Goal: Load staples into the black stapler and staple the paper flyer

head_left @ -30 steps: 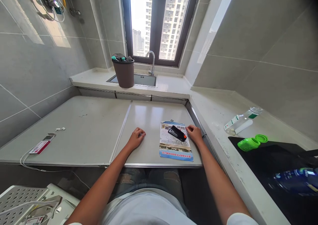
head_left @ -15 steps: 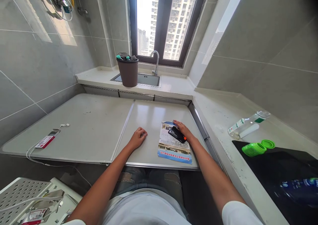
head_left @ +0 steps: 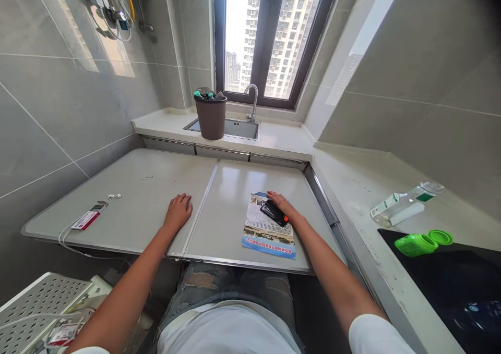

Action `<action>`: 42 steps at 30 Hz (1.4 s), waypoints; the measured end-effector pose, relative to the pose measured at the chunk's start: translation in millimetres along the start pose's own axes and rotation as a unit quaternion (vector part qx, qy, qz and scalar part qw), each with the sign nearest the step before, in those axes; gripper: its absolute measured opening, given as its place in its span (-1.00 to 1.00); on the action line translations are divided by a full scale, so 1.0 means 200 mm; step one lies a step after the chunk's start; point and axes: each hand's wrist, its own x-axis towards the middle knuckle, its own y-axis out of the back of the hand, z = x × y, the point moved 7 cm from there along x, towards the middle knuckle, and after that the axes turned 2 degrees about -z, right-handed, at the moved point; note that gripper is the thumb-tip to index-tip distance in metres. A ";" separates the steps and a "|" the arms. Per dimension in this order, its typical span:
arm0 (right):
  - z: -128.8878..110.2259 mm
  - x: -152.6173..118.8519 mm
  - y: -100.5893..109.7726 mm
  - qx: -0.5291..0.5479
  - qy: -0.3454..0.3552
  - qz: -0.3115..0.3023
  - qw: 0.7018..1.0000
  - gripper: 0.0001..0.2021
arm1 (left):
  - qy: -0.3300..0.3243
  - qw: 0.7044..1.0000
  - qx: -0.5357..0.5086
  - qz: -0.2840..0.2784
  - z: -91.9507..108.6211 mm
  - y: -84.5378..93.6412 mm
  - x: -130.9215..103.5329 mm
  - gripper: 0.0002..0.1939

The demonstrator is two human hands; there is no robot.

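My left hand (head_left: 179, 211) rests low on the left half of a pale folding table (head_left: 129, 187), just left of its centre seam. Its fingers are loosely extended and hold nothing. On the right half lies a printed leaflet (head_left: 268, 243) with a blue border. A flat black object (head_left: 274, 213) with light markings lies on the leaflet; its exact kind is unclear. My right hand (head_left: 282, 204) lies along the object's upper right side, fingers stretched out over the leaflet's far right corner. Part of the black object is hidden by this hand.
A red-and-white box (head_left: 86, 218) with a white cable is at the table's left. Beyond the table are a sink (head_left: 242, 129) and brown bin (head_left: 211, 117). On the right counter (head_left: 352, 187) are a clear bottle (head_left: 405, 203) and green open-lidded container (head_left: 417, 244).
My left hand has moved left across the seam onto the left half, its fingers less curled. The leaflet and black object have slid a little left along with my right hand. The view has shifted.
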 end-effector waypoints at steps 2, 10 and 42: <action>-0.11 0.08 -0.06 -0.002 0.010 -0.021 1.000 -0.48 | -0.006 1.000 0.009 0.002 0.01 -0.02 -0.02 -0.57; -0.62 0.45 -0.32 -0.008 0.065 -0.097 0.993 -0.52 | -0.011 1.000 -0.020 0.018 0.03 -0.05 -0.04 -0.59; 0.32 -0.57 0.18 -0.108 -0.105 0.171 0.974 -0.55 | 0.004 0.998 0.058 -0.017 0.02 0.00 -0.03 -0.55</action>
